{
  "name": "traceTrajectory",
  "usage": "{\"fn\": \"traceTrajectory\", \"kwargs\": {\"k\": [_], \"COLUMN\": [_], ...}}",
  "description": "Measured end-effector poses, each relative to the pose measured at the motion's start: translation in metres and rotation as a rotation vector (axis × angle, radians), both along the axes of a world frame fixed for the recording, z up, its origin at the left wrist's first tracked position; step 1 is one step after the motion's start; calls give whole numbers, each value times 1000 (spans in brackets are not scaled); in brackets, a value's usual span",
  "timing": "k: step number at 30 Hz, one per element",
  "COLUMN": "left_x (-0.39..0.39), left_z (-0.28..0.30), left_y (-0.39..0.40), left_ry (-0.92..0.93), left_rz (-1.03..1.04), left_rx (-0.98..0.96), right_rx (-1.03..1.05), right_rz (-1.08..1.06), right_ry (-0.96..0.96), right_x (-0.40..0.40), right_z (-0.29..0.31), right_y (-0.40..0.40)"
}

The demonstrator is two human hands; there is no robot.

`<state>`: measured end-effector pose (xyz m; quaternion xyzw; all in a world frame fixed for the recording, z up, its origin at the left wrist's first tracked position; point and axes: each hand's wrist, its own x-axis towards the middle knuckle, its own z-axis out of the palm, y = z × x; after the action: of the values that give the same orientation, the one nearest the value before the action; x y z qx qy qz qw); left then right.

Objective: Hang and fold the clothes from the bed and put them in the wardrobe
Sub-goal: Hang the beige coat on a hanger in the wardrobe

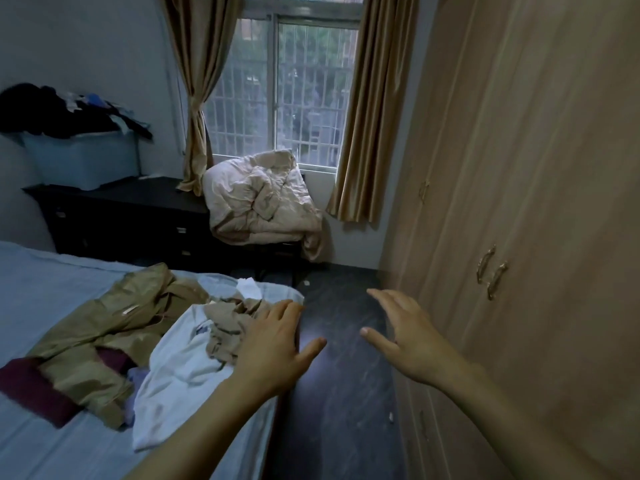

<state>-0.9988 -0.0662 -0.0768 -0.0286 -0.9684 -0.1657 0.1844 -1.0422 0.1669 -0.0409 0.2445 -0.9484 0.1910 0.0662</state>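
Observation:
A heap of clothes lies on the bed (pixel 52 445) near its right edge: an olive jacket (pixel 114 317), a white shirt (pixel 180 375), a small beige garment (pixel 225 327) on top, and a maroon piece (pixel 31 389) at the left. My left hand (pixel 273 344) hovers with fingers straight over the bed's edge beside the beige garment, holding nothing. My right hand (pixel 405 330) is spread open above the dark floor, near the wardrobe (pixel 540 168). The wardrobe doors are closed; two metal handles (pixel 491 271) show.
A dark dresser (pixel 121 216) stands by the far wall with a blue tub (pixel 83 157) piled with dark clothes. A crumpled duvet (pixel 259 199) sits on a chair under the window. A narrow strip of dark floor (pixel 339 393) runs between bed and wardrobe.

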Motion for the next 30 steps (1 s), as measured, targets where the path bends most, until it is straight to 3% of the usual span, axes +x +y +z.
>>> {"fn": "traceTrajectory", "kwargs": {"k": [15,24,30], "left_x": [-288,-459,-566], "left_z": [-29,2,-11], "left_y": [16,30,22], "left_ry": [-173,-112,-126], "left_rz": [31,124,133], "left_rx": [-44,-127,-102], "right_rx": [-8,-20,-19], "right_rz": [-10,41,45], "right_ry": [-100,-126,-127], "right_x": [-305,-488,-594], "right_z": [-48,-27,-35], "right_y": [26,32,15]}}
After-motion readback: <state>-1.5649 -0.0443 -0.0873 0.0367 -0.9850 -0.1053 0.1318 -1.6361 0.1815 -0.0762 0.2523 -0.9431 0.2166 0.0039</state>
